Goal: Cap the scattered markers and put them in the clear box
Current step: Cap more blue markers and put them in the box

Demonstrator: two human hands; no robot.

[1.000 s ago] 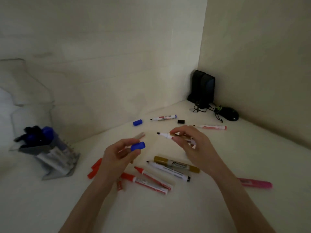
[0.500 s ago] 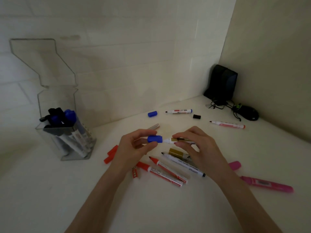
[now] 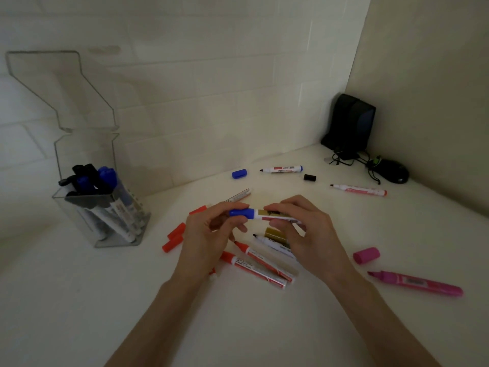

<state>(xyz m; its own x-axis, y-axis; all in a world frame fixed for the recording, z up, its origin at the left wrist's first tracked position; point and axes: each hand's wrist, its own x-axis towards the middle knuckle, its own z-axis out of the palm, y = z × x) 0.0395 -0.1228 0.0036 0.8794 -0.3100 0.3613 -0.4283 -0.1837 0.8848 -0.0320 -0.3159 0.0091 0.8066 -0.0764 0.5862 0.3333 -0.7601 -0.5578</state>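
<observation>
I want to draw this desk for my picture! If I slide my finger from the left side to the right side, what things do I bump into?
clear box → red caps → left hand → right hand → pink cap → pink marker

Left hand (image 3: 209,234) and right hand (image 3: 304,234) raised mid-frame, fingertips nearly meeting, each grip pinched closed; forearms converging.

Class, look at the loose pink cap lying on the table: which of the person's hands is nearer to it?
Right. The right hand is just left of the pink cap; the left hand is farther left, beyond the right.
</observation>
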